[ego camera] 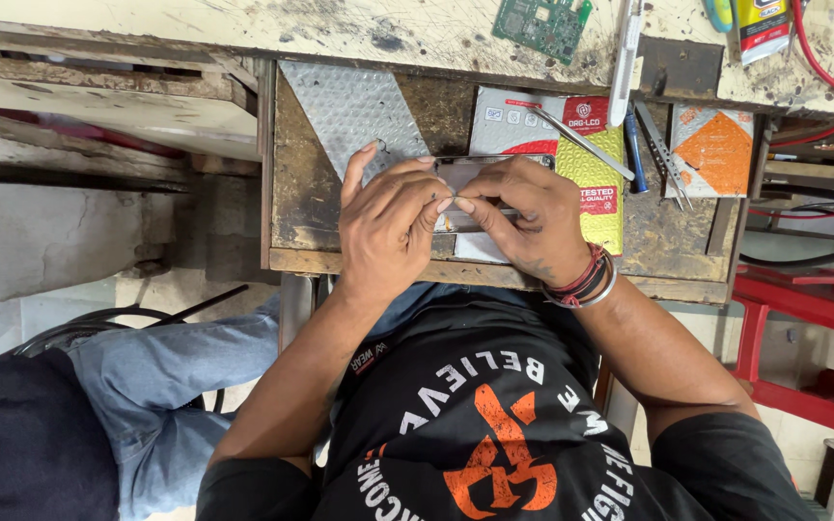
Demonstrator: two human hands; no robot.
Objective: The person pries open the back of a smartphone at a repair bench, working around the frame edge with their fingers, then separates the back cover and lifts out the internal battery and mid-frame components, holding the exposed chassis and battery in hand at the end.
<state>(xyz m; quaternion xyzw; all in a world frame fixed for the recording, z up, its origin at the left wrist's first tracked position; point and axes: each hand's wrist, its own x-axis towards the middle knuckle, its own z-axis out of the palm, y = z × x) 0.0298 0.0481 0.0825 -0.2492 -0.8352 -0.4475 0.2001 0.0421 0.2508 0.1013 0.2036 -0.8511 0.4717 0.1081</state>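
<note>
— What do the two hands have between them?

— One thin silver phone frame (470, 174), lying flat on the small worn wooden table (301, 193), near its middle. The left hand (388, 227) and the right hand (528, 227) both rest on it, and their fingers (441, 201) are pinched narrow and meet tip to tip over its near edge. Whether they grip something tiny there, I cannot tell.

— What lies under the frame?

— One white and red flat packet (514, 116), and just right of it one yellow packet (602, 183). Farther right there is one orange and white packet (716, 145).

— Any tools?

— Two pairs of metal tweezers: one (581, 143) slants across the yellow packet, the other (663, 154) lies beside the orange one. One blue-handled screwdriver (632, 150) sits between them.

— Anything else?

— One sheet of bubble wrap (349, 111) at the far left of the table, and one green circuit board (541, 24) on the far ledge. The right wrist carries several bangles (586, 282).
</note>
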